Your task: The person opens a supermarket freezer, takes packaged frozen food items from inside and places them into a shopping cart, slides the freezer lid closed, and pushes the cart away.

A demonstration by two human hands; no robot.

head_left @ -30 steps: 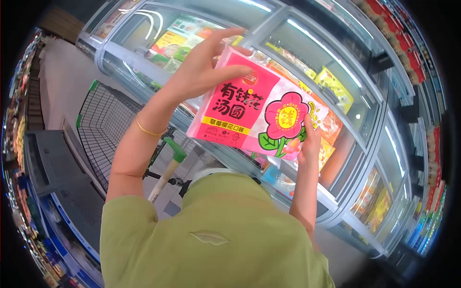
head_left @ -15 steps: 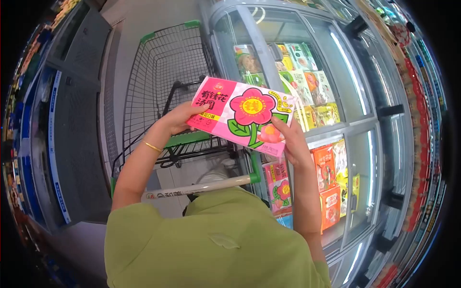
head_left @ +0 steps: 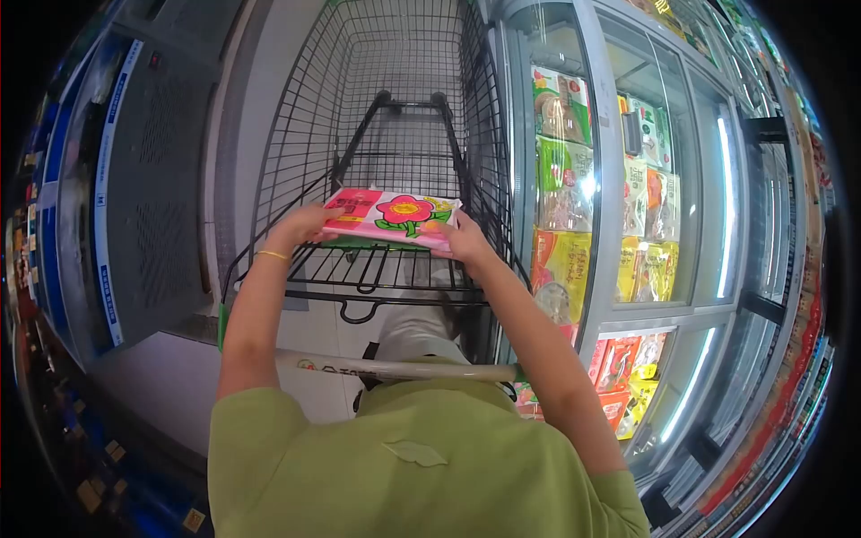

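Observation:
Between my two hands is a pink and white packet of frozen tangyuan (head_left: 405, 210) with a big red flower printed on its front. My left hand (head_left: 308, 224) grips its left edge, the thumb on top. At the right end my right hand (head_left: 466, 240) pinches the packet's corner. The packet lies nearly flat at the near end of the wire shopping cart (head_left: 395, 54), level with its child-seat bars. Whether it rests on the wire or hangs just above it I cannot tell. Fingers under the packet are hidden.
A glass-topped freezer (head_left: 592, 179) with bagged frozen foods stands along the cart's right side. The cart's handle bar (head_left: 404, 369) crosses in front of my body. To the left is a dark grey cabinet (head_left: 161, 206), with stocked shelves at both outer edges.
The packet has moved forward and down, from above the cart handle to the cart's near end, with both hands still on it. The view has turned toward the cart.

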